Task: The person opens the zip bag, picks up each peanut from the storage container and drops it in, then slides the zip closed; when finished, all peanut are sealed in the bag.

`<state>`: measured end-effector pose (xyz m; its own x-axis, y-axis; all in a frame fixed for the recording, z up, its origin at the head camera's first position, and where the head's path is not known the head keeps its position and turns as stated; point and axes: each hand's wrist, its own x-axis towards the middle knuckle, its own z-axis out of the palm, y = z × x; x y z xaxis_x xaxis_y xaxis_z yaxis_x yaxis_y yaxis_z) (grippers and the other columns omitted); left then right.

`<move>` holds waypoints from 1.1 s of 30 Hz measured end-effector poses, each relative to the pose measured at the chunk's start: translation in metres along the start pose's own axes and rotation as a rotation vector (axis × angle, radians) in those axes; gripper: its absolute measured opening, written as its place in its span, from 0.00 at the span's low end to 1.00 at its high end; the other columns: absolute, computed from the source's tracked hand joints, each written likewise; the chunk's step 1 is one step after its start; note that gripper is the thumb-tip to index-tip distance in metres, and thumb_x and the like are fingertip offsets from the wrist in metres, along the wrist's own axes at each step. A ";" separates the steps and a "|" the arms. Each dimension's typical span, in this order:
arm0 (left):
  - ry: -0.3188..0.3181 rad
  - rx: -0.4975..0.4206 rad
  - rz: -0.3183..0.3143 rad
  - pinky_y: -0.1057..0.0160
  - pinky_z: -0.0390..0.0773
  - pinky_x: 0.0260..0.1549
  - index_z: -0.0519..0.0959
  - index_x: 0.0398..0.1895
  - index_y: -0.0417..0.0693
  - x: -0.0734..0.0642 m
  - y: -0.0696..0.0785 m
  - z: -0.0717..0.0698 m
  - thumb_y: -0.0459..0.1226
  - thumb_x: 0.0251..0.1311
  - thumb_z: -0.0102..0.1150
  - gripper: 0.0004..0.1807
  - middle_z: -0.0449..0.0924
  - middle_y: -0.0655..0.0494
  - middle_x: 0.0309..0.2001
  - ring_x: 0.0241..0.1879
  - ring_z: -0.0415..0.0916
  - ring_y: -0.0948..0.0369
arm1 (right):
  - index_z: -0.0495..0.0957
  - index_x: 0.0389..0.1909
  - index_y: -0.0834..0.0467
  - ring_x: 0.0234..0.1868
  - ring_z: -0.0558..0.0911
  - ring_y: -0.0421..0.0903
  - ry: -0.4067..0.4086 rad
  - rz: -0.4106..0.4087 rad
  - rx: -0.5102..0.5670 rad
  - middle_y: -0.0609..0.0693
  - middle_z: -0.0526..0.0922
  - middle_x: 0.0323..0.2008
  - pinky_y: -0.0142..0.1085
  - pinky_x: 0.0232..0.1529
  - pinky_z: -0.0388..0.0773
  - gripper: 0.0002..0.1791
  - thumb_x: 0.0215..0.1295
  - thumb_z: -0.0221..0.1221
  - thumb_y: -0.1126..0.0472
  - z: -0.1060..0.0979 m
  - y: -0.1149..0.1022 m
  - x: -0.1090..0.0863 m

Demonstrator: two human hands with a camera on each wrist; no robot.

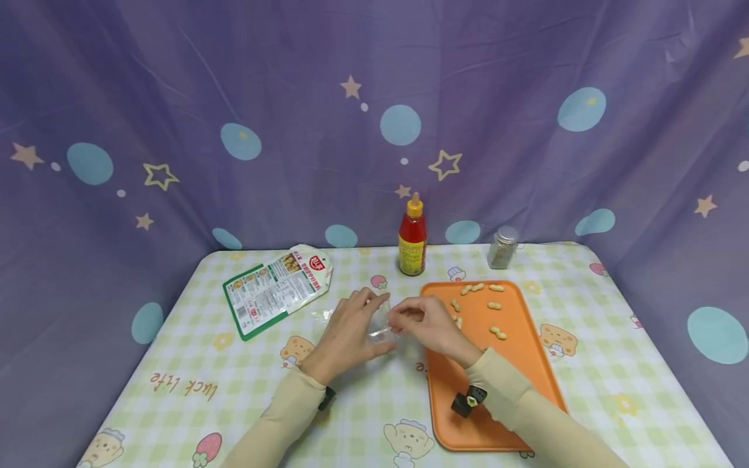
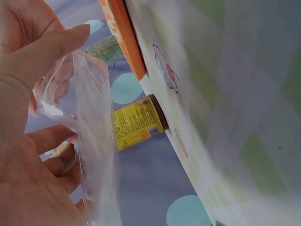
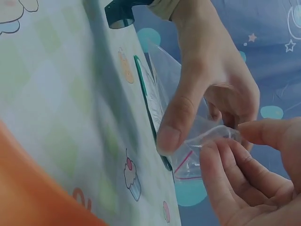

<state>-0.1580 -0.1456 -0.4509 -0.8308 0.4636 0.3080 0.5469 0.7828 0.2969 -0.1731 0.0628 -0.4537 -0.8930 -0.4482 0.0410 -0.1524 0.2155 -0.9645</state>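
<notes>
A clear plastic zip bag (image 3: pixel 188 165) with a red line near its mouth is between my hands, above the tablecloth. My left hand (image 1: pixel 349 335) holds it, thumb on one side and fingers on the other, spreading the mouth wide. From the right, my right hand (image 1: pixel 430 325) pinches the bag's edge between thumb and fingertips. In the left wrist view the bag (image 2: pixel 96 136) hangs from the left thumb, with the right fingers partly seen through the film. Beside the right hand, several unshelled peanuts (image 1: pixel 494 305) lie on an orange tray (image 1: pixel 486 416).
A red sauce bottle (image 1: pixel 413 240) with a yellow cap stands at the back. To its right is a small spice jar (image 1: pixel 502 248) with a metal lid. A green and white printed food packet (image 1: pixel 277 289) lies flat at the back left. Behind the table hangs a purple curtain (image 1: pixel 292 84).
</notes>
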 end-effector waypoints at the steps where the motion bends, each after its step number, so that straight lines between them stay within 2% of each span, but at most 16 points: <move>1: -0.001 0.012 0.006 0.55 0.74 0.48 0.76 0.70 0.46 0.000 0.001 0.000 0.55 0.42 0.85 0.51 0.77 0.56 0.52 0.50 0.75 0.56 | 0.87 0.48 0.64 0.42 0.91 0.58 -0.002 -0.001 -0.001 0.61 0.91 0.40 0.34 0.43 0.88 0.15 0.74 0.63 0.55 0.002 0.000 0.000; 4: -0.008 0.034 0.016 0.56 0.74 0.48 0.76 0.70 0.48 0.000 0.002 0.001 0.55 0.42 0.85 0.50 0.76 0.56 0.51 0.49 0.74 0.57 | 0.87 0.47 0.63 0.39 0.91 0.51 -0.002 0.005 -0.010 0.59 0.91 0.39 0.32 0.42 0.87 0.13 0.74 0.64 0.57 0.005 0.000 0.000; 7: -0.007 0.015 0.009 0.56 0.74 0.48 0.76 0.70 0.50 -0.001 0.001 0.004 0.56 0.42 0.84 0.49 0.77 0.57 0.50 0.49 0.74 0.57 | 0.88 0.46 0.63 0.38 0.91 0.46 0.006 0.009 -0.008 0.58 0.91 0.38 0.33 0.42 0.87 0.11 0.74 0.63 0.60 0.006 0.001 0.001; 12: 0.019 -0.059 -0.017 0.58 0.75 0.47 0.78 0.68 0.54 -0.003 -0.003 0.005 0.57 0.41 0.85 0.47 0.77 0.58 0.50 0.49 0.75 0.60 | 0.86 0.47 0.65 0.39 0.90 0.48 0.015 0.033 0.070 0.61 0.91 0.40 0.37 0.44 0.88 0.11 0.75 0.60 0.62 0.000 -0.001 0.000; 17: 0.029 -0.088 -0.028 0.62 0.74 0.44 0.79 0.67 0.53 -0.005 -0.005 0.005 0.59 0.45 0.82 0.45 0.78 0.60 0.50 0.47 0.74 0.63 | 0.85 0.50 0.68 0.40 0.90 0.45 -0.002 0.052 0.130 0.65 0.90 0.43 0.37 0.46 0.88 0.16 0.76 0.61 0.58 -0.005 -0.005 0.000; 23: 0.033 -0.101 -0.027 0.62 0.75 0.43 0.79 0.67 0.51 -0.006 -0.004 0.004 0.57 0.47 0.82 0.44 0.79 0.58 0.50 0.45 0.72 0.64 | 0.85 0.52 0.65 0.44 0.91 0.49 -0.006 0.068 0.123 0.63 0.89 0.46 0.37 0.49 0.88 0.17 0.75 0.63 0.55 -0.014 -0.006 -0.004; 29: 0.037 -0.102 -0.017 0.62 0.76 0.42 0.77 0.70 0.51 -0.008 -0.004 0.001 0.58 0.49 0.81 0.46 0.77 0.59 0.51 0.43 0.69 0.64 | 0.83 0.53 0.65 0.47 0.90 0.53 0.020 0.078 0.101 0.69 0.86 0.52 0.42 0.51 0.88 0.16 0.74 0.62 0.58 -0.032 0.001 -0.015; 33: 0.027 -0.119 -0.032 0.59 0.80 0.45 0.73 0.73 0.52 -0.009 -0.005 -0.001 0.58 0.50 0.80 0.48 0.78 0.56 0.52 0.45 0.75 0.60 | 0.83 0.54 0.66 0.45 0.90 0.54 0.062 0.103 0.039 0.68 0.87 0.49 0.45 0.47 0.88 0.17 0.74 0.64 0.57 -0.049 0.009 -0.025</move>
<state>-0.1535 -0.1539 -0.4545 -0.8460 0.4261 0.3205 0.5295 0.7419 0.4114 -0.1728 0.1184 -0.4511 -0.9279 -0.3703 -0.0438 -0.0431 0.2233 -0.9738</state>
